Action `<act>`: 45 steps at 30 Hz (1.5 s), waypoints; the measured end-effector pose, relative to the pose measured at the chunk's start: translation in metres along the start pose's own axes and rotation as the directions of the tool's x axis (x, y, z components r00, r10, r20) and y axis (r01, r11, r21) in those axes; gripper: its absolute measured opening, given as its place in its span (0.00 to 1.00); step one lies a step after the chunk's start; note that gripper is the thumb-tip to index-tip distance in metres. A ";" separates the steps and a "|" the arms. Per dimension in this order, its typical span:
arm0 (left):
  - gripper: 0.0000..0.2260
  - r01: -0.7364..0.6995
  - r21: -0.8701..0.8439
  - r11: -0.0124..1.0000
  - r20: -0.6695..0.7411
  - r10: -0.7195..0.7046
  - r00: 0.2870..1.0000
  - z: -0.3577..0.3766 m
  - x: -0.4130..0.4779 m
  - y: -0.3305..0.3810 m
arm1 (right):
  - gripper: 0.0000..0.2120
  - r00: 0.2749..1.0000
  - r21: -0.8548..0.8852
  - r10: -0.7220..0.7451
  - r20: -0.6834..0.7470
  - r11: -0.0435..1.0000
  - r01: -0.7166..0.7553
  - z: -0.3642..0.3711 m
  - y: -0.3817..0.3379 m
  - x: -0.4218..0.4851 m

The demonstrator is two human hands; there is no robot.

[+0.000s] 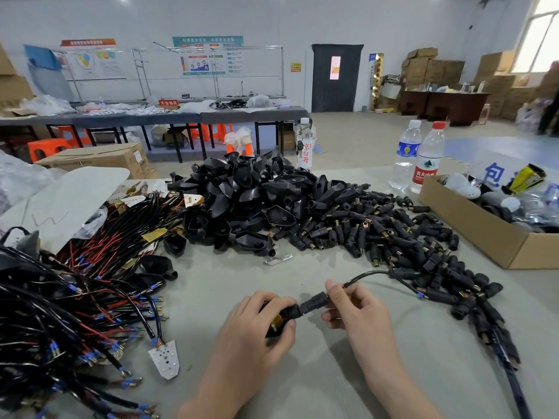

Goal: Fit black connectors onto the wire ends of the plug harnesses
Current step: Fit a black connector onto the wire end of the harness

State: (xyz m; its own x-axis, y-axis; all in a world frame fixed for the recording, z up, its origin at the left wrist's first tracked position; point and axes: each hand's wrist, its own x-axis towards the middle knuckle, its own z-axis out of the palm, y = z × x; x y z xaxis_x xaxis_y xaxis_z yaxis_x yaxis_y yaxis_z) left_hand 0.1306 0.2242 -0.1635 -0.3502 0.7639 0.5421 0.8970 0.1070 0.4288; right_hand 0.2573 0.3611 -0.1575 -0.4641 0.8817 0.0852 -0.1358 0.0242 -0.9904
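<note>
Gripping a black plug (279, 320) in the left hand (257, 325), fingers curled round it, brass strip showing beside the thumb. Pinching a black connector (313, 301) in the right hand (357, 313), thumb above and fingers below, its left end meeting the neck of the plug; impossible to tell how far seated. Both held just over the grey table (302, 388), at the near middle. Out from behind the right thumb, a black wire (378, 273) arching far and right, then dropping to a blue-sleeved tip (420, 295) among loose connectors (378, 234) spread across the right half. Left of those, toward the far middle, a tall heap of black plug shells (248, 195). On the left, a thick tangle of harnesses (75, 297) in black and red wire with blue sleeves and brass ends; at its near edge, a small white board (165, 359) lying flat. Between shell heap and hands, a bent metal clip (278, 259). On the right, an open cardboard box (484, 237) with mixed parts inside. Beyond it at the far edge, a blue-labelled water bottle (405, 155) and a red-capped bottle (428, 158) standing upright just beside each other; a third bottle (304, 143) behind the shell heap.
</note>
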 end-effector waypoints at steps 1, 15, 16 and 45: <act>0.11 -0.002 0.000 1.000 0.000 0.002 1.000 0.000 0.000 0.000 | 0.21 1.000 -0.034 -0.016 -0.015 0.999 0.016 0.000 0.000 0.000; 0.11 -0.008 0.068 0.998 -0.061 0.012 0.998 0.005 0.001 0.007 | 0.12 0.977 -0.343 -0.154 -0.148 0.935 0.095 0.002 0.006 -0.006; 0.11 -0.003 0.069 0.998 -0.064 0.008 0.998 0.007 0.001 0.007 | 0.14 0.975 -0.360 -0.161 -0.151 0.928 0.097 0.002 0.006 -0.007; 0.09 0.053 0.094 0.994 -0.039 -0.049 0.998 0.000 0.002 0.009 | 0.15 0.999 -0.116 -0.006 -0.033 0.993 0.002 0.007 0.001 -0.005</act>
State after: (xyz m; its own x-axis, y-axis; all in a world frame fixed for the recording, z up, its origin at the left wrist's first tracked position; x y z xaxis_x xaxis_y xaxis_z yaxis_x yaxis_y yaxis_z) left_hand 0.1377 0.2267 -0.1582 -0.4041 0.7321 0.5484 0.8988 0.2064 0.3868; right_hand 0.2536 0.3539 -0.1583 -0.4345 0.8964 0.0871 -0.0341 0.0803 -0.9962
